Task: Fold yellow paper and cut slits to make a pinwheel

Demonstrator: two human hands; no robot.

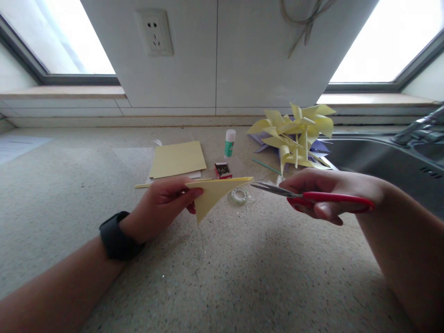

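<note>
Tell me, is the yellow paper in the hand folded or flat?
Folded: the yellow paper forms a triangle with a doubled top edge, pinched by the left hand.

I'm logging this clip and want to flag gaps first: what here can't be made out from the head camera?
- Small box: contents too small to identify.
- Folded yellow paper: the left hand covers its near end; layers uncertain.
- Scissors: the right hand hides the handle loops.
- Glue stick: label unreadable, too small.
- Sink: cut off by the right edge.
- Windows: overexposed, nothing visible outside.
</note>
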